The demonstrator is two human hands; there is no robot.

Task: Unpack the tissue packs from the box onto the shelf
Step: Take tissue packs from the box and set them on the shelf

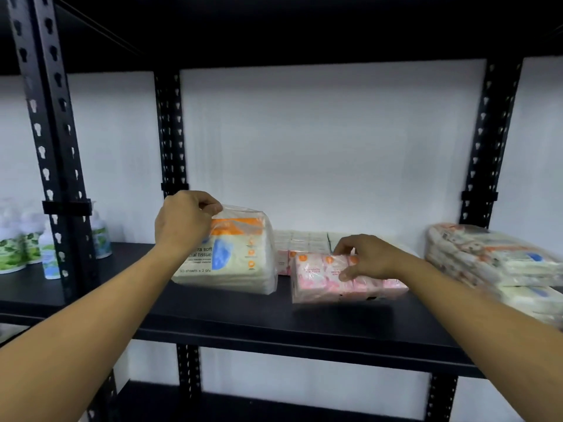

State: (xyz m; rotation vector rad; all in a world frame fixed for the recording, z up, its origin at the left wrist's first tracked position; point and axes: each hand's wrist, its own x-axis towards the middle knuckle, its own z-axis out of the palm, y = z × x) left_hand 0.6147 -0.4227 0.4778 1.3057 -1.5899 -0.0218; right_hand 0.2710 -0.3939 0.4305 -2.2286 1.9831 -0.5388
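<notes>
A white facial tissue pack (240, 257) with orange and blue print stands upright on the black shelf (243, 318). My left hand (182, 223) pinches the clear plastic at its top left corner. To the right lies a pink pack of pocket tissues (323, 281), and my right hand (368, 257) grips its top and front near the middle. More small white and pink tissue packs (301, 242) sit behind it at the back of the shelf. The box is not in view.
A stack of large tissue bundles (490, 257) lies at the shelf's right end. Green and white pump bottles (27, 245) stand on the neighbouring shelf at the left, behind a black perforated upright (54, 166). A lower shelf (243, 403) shows below.
</notes>
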